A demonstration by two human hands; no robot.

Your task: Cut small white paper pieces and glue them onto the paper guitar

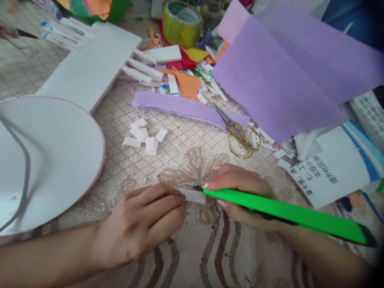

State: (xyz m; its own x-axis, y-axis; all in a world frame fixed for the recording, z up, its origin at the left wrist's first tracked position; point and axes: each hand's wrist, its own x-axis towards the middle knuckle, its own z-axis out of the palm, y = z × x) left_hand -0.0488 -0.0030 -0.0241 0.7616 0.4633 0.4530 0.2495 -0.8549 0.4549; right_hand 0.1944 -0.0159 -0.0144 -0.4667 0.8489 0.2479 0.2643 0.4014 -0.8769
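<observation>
Your left hand (141, 224) presses white strip (193, 195) flat on lace tablecloth (192, 160), fingers curled over its left end. Your right hand (240, 196) grips green utility knife (285, 214), blade tip at strip's right end; contact probably, view blurred there. Small white cut pieces (145, 138) lie beyond, gold scissors (240, 136) near purple paper (270, 80). White round board (45, 160) at left.

Even, soft daylight; shadows faint; mild glare on the white disc (54, 160); edges bent and blurred; bottom-right corner dark.
</observation>
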